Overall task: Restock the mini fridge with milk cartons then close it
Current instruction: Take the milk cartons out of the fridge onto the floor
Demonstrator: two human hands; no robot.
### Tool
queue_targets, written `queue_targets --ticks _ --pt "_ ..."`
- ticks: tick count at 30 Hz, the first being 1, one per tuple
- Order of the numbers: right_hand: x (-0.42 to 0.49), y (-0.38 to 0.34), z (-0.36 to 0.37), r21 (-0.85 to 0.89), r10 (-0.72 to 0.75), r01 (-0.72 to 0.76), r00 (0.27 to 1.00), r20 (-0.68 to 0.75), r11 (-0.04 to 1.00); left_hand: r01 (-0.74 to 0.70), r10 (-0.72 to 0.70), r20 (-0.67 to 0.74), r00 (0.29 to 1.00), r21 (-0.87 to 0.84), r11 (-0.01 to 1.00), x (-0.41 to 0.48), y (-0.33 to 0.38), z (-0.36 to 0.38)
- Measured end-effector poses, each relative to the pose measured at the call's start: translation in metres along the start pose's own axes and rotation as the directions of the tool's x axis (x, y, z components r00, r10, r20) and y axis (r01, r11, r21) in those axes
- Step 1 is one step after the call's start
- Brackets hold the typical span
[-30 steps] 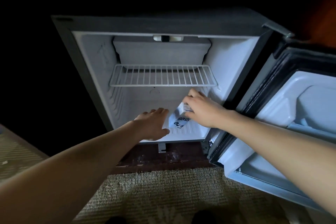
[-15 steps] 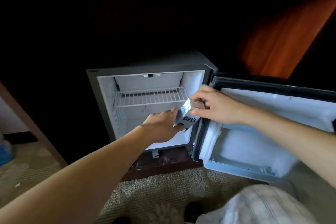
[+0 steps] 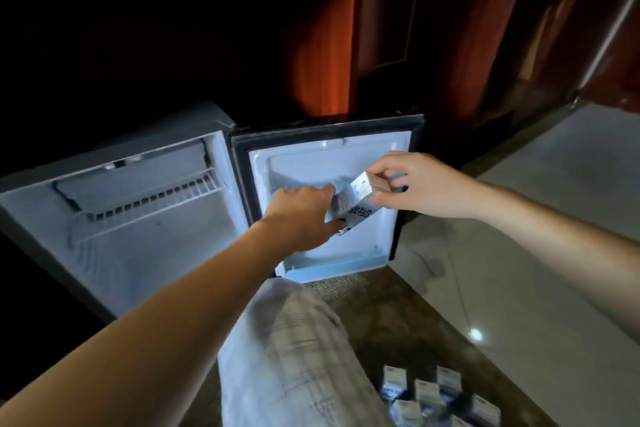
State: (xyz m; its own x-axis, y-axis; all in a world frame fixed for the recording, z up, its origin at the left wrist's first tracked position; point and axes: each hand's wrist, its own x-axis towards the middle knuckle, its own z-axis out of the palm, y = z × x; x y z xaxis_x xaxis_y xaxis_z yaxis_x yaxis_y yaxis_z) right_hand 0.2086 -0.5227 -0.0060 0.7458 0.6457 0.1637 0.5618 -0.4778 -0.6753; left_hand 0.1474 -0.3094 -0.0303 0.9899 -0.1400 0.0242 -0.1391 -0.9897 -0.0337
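A small white and blue milk carton is held tilted in the air in front of the inner side of the open fridge door. My right hand pinches its upper end. My left hand grips its lower end, fingers curled behind it. The mini fridge stands open at the left, with a bare wire shelf and nothing visible on its floor. Several more cartons stand on the floor at the bottom right.
My knee in checked trousers rises between me and the door. The door's bottom rack sits low. A woven rug meets glossy tiles on the right. Dark wooden panels stand behind.
Both hands brought the carton from the fridge floor out and rightward to the door. The left hand went from beside the carton to gripping it. My view swung right and pulled back.
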Motion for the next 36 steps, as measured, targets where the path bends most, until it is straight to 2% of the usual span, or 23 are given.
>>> queue_targets --ticks 2,7,12,16,20,26,29,36 --pt "-0.02 0.017 -0.013 0.026 0.04 -0.04 0.999 -0.019 0.999 -0.022 0.022 0.012 1.0 -0.031 0.999 0.011 0.027 0.009" --pt "-0.063 0.072 -0.02 -0.041 0.15 -0.15 0.989 0.002 0.988 -0.028 0.047 0.11 0.993 -0.17 0.985 0.031 0.089 0.059" --pt "-0.097 0.128 0.002 -0.051 0.224 -0.223 0.975 0.011 0.974 -0.045 0.09 0.209 0.974 -0.211 0.976 0.039 0.125 0.115" --pt "-0.112 0.17 0.032 -0.035 0.302 -0.301 0.953 0.035 0.953 -0.006 0.1 0.3 0.949 -0.299 0.954 0.042 0.136 0.147" --pt "-0.12 0.205 0.066 -0.091 0.347 -0.344 0.937 0.026 0.935 -0.038 0.144 0.404 0.903 -0.26 0.965 0.036 0.139 0.179" --pt "-0.123 0.241 0.117 -0.177 0.425 -0.412 0.904 0.04 0.894 -0.09 0.176 0.487 0.855 -0.194 0.977 0.025 0.144 0.21" --pt "-0.129 0.258 0.147 -0.201 0.437 -0.418 0.898 0.056 0.886 -0.101 0.175 0.484 0.857 -0.175 0.979 0.028 0.139 0.223" --pt "-0.143 0.287 0.201 -0.235 0.582 -0.547 0.806 0.114 0.803 -0.052 0.129 0.536 0.834 -0.156 0.986 0.026 0.131 0.239"
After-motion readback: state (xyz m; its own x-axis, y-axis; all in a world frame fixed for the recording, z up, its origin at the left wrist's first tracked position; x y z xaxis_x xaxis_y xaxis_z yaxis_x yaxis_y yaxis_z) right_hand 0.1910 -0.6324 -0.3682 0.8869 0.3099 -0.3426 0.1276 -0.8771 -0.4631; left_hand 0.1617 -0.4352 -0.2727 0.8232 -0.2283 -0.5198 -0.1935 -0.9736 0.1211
